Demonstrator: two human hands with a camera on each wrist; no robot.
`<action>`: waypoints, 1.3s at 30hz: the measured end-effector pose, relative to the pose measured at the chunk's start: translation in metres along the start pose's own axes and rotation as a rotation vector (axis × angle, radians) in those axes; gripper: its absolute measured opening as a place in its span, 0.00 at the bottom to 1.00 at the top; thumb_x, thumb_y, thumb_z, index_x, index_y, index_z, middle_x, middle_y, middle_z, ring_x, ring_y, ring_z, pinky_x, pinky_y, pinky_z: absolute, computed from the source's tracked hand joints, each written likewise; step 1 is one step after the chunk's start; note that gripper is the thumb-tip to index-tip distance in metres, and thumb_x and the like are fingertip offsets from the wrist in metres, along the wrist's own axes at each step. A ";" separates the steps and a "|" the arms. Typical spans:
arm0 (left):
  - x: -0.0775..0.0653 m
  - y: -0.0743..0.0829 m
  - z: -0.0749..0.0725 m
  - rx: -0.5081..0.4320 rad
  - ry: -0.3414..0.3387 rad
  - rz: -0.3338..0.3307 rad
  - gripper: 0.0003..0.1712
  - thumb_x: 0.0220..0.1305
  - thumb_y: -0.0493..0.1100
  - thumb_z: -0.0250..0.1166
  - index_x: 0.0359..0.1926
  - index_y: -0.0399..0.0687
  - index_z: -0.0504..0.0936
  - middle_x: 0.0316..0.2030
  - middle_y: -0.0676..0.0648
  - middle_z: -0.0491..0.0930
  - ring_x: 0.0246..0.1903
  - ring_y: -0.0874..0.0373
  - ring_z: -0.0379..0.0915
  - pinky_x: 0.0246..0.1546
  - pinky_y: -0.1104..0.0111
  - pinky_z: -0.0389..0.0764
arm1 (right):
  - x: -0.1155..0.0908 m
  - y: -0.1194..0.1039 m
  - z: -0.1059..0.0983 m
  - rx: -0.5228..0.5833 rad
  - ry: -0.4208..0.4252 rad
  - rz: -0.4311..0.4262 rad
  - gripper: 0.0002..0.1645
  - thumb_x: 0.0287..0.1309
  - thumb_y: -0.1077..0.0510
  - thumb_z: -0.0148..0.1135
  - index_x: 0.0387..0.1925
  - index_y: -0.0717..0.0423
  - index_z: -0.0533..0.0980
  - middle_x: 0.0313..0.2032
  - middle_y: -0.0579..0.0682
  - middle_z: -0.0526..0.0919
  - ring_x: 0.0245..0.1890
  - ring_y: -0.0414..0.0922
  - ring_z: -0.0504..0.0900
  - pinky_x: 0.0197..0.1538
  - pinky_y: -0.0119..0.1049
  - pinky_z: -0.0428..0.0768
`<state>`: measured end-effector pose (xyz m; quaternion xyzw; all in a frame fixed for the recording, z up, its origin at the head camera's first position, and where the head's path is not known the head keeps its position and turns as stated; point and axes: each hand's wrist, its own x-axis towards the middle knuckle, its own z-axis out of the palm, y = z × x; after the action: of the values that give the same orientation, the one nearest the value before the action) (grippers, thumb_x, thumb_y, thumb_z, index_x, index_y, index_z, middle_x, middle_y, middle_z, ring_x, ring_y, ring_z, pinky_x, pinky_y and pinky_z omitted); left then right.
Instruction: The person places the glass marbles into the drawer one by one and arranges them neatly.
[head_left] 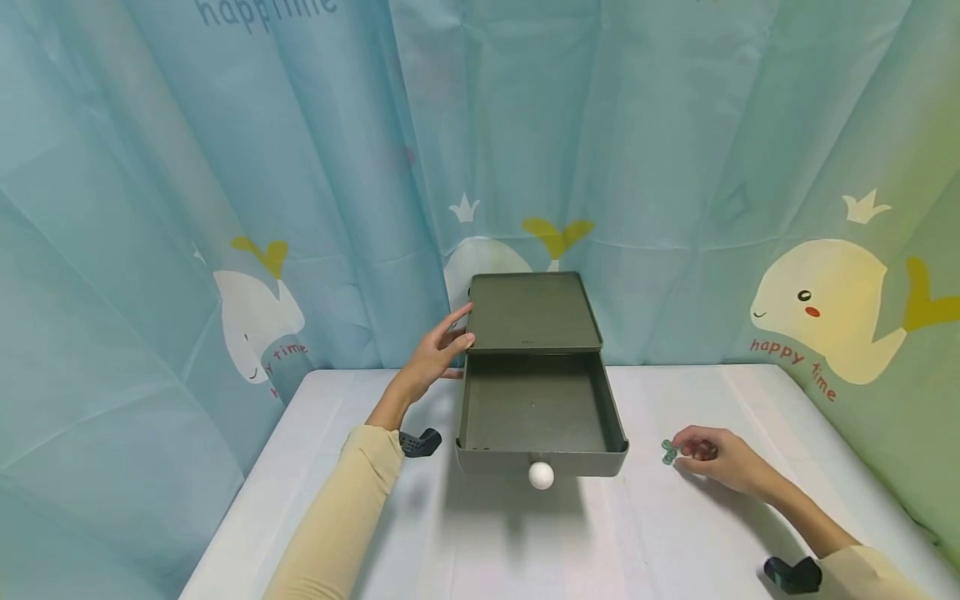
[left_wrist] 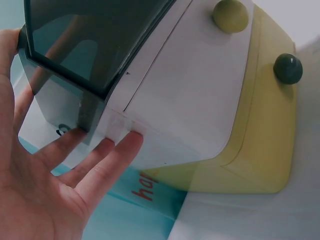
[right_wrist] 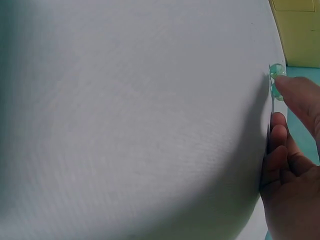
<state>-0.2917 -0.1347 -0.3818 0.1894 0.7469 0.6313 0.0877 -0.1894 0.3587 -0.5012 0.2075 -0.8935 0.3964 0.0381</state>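
Observation:
A drawer box with a grey-green top (head_left: pixel 534 310) stands at the middle back of the table. Its grey-green upper drawer (head_left: pixel 536 404) is pulled out, bare inside, with a white knob (head_left: pixel 542 476) in front. My left hand (head_left: pixel 435 357) rests on the box's left side, fingers extended and spread; in the left wrist view, the fingertips touch the side wall. Right of the box, my right hand (head_left: pixel 716 457) pinches a small clear green piece (head_left: pixel 670 452) low at the table. Two rounded lobes of this green piece (right_wrist: pixel 277 82) show beside the thumb; its kind is unclear.
Below the upper part, the left wrist view shows a white drawer (left_wrist: pixel 195 85) with a yellow knob (left_wrist: pixel 230 15) and a yellow drawer (left_wrist: pixel 272 125) with a dark knob (left_wrist: pixel 288 68). A whale-print curtain (head_left: pixel 660 167) hangs behind the white table (head_left: pixel 570 550).

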 end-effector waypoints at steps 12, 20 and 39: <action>0.002 -0.003 -0.001 0.004 -0.005 0.014 0.39 0.73 0.59 0.62 0.80 0.71 0.59 0.77 0.39 0.57 0.73 0.42 0.60 0.55 0.43 0.80 | -0.001 -0.004 0.005 -0.047 0.031 0.037 0.10 0.55 0.66 0.74 0.36 0.50 0.83 0.28 0.38 0.77 0.27 0.33 0.71 0.30 0.30 0.72; 0.001 -0.001 0.000 -0.013 -0.003 -0.002 0.36 0.75 0.54 0.60 0.79 0.73 0.60 0.78 0.43 0.57 0.73 0.45 0.61 0.56 0.41 0.79 | -0.001 -0.008 0.006 -0.058 0.033 0.075 0.09 0.55 0.64 0.74 0.36 0.49 0.82 0.28 0.39 0.76 0.27 0.33 0.70 0.29 0.31 0.71; 0.001 -0.001 0.001 -0.009 0.006 -0.013 0.35 0.75 0.53 0.60 0.79 0.74 0.61 0.77 0.43 0.58 0.73 0.46 0.61 0.56 0.42 0.79 | -0.002 -0.008 0.006 -0.069 0.044 0.065 0.10 0.55 0.64 0.74 0.35 0.48 0.82 0.27 0.39 0.76 0.27 0.32 0.69 0.29 0.31 0.70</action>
<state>-0.2927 -0.1337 -0.3825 0.1822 0.7455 0.6347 0.0907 -0.1837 0.3497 -0.5003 0.1682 -0.9119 0.3708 0.0520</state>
